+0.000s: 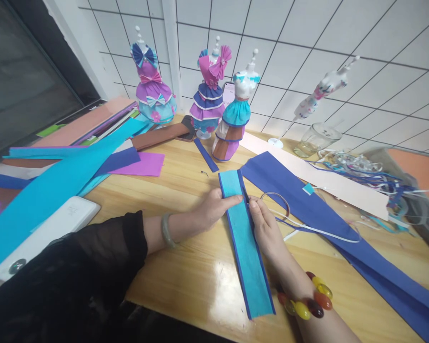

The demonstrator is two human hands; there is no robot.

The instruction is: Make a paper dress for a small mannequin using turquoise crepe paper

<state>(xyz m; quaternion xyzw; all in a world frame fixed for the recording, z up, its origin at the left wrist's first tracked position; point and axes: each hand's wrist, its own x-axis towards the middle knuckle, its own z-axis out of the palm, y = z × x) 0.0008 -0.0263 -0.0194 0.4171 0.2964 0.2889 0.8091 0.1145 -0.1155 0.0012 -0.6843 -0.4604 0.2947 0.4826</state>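
My left hand [214,209] is closed on a turquoise fabric-like strip [250,257] with dark blue edging along both long sides, the thumb lying across its upper part. At the strip's right edge, my right hand [266,224] is closed around what look like small scissors [246,193]; only a dark pointed blade shows, and the handles are hidden in the fingers. The strip hangs tilted over the table, its lower end toward me. Just right of my right hand are a thin ring [285,202] and white cord [321,232].
Dressed mini mannequins [153,90] stand along the tiled wall, and a bare one [321,93] leans at right. Coloured sheets [67,178] and a white device [53,233] lie left. A dark blue sheet [307,214], glass cup [316,138] and ribbon-filled bin [411,190] are right.
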